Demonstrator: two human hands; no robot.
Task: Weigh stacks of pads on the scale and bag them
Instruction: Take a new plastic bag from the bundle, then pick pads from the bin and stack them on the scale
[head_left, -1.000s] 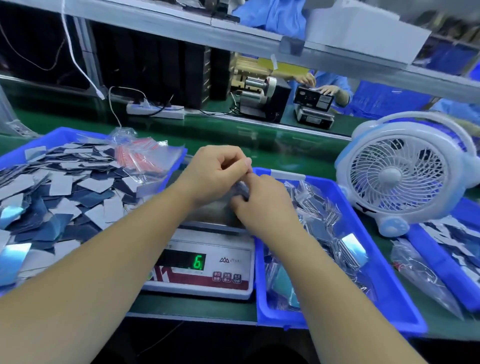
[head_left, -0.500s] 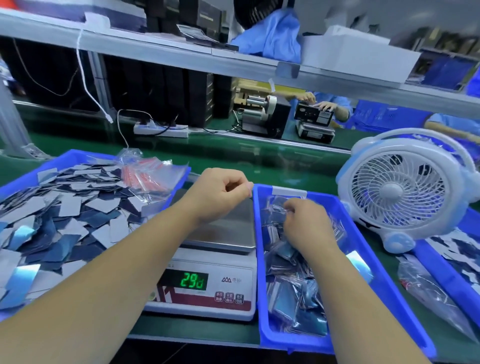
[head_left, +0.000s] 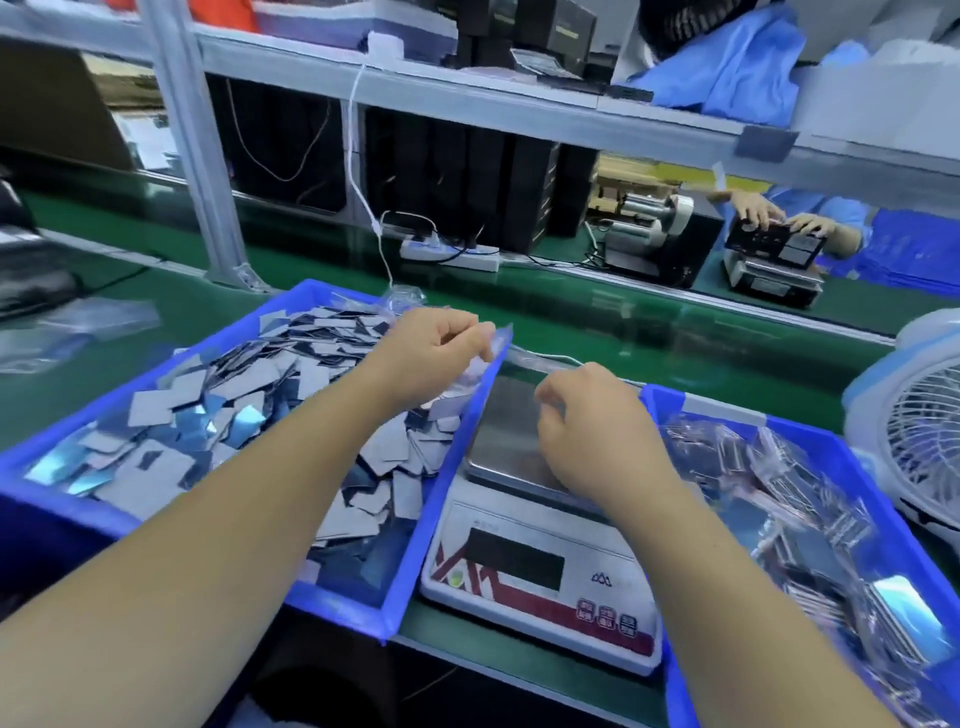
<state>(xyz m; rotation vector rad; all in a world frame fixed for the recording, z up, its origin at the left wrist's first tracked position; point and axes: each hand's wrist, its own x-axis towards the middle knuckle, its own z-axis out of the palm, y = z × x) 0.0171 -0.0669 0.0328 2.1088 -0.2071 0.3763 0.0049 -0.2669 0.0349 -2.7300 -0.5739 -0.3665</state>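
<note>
- The left hand hangs above the far right corner of the blue plastic tray of loose pads, fingers curled, thumb and forefinger pinching what looks like a thin clear plastic bag; motion blur hides the bag's outline.
- The right hand hovers over the steel pan of the white digital scale, fingers loosely curled; whether they hold anything I cannot tell.
- The loose square pads, grey-white on one face and shiny blue on the other, lie heaped across the left tray and reach its right wall.
- The scale stands on the green workbench near its front edge, between the two trays and touching or just beside each. Its pan looks bare where the hand does not cover it, and its display is dark.
- The second blue plastic tray, at the right of the scale, holds clear bags already filled with pads, piled untidily.
- A white and pale-blue desk fan stands just beyond that tray at the right edge of the bench.
- A white power strip with plugged leads lies at the far edge of the bench under the grey metal shelf.
- Beyond the bench, another person's hands in blue sleeves rest on a small black device.
- Blurred clear bags lie on the bench left of the tray.
</note>
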